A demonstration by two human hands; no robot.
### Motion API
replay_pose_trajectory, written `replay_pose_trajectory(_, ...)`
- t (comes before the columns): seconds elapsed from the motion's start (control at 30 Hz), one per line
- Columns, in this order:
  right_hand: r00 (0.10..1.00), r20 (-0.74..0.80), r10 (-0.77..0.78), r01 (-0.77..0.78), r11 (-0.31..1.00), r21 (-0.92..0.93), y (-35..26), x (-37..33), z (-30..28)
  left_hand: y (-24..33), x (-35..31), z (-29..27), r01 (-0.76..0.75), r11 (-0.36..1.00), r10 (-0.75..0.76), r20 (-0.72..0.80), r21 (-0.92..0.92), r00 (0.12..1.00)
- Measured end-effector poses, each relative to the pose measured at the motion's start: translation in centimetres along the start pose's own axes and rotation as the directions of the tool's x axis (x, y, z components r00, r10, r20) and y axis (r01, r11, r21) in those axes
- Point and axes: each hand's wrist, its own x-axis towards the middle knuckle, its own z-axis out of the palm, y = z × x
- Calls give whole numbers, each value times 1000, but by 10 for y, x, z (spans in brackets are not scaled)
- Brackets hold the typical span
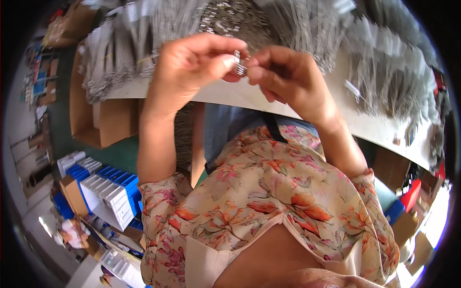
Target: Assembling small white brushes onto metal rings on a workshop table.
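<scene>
Between my hands, above the table's near edge, is a small silvery coiled metal piece (241,70). My left hand (189,69) is closed, pinching it between thumb and fingers, with a narrow part of it standing up past the thumb. My right hand (294,79) is closed too, its thumb and forefinger pinched at the coil's right side. The fingertips hide part of the piece. Just beyond my hands lies a heap of small shiny metal parts (228,19), blurred in places.
Bundles of thin metal strands with whitish tops (113,53) cover the table (230,93) at left, and more bundles (394,72) lie at right. An open cardboard box (105,125) stands left of the table. Blue and white bins (108,197) are at lower left, near another person (74,233).
</scene>
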Motion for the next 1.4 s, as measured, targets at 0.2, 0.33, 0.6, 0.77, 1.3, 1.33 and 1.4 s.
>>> replay_pose_trajectory(0.2, 867, 107, -487, 298, 334, -894, 80, -7, 7, -5, 10, -95, 148, 878, 4, -314, 456, 949)
replay_pose_trajectory(0.33, 778, 268, -569, 429, 168, -888, 96, -14, 12, -7, 2, -226, 469, 582, 134, -647, 664, 750)
replay_pose_trajectory(0.6, 726, 219, -652, 439, 194, -877, 89, -13, -9, -54, 24, -305, 674, 423, -222, -652, 606, 725)
replay_pose_trajectory(0.77, 723, -149, -674, 285, 489, -825, 35, 21, -75, -53, 28, -303, 756, 401, -221, -746, 518, 629)
replay_pose_trajectory(1.3, 783, -511, -356, 97, 880, -465, -29, 84, -165, -8, 75, -163, 216, 592, 363, -496, 776, 789)
replay_pose_trajectory(1.33, 716, -546, -435, 344, 900, -267, -34, 80, -165, -16, 88, -145, 256, 504, 308, -449, 825, 839)
replay_pose_trajectory(1.4, 688, -504, -523, 398, 852, -341, -56, 46, -161, -32, 104, -127, 248, 242, 205, -299, 938, 932)
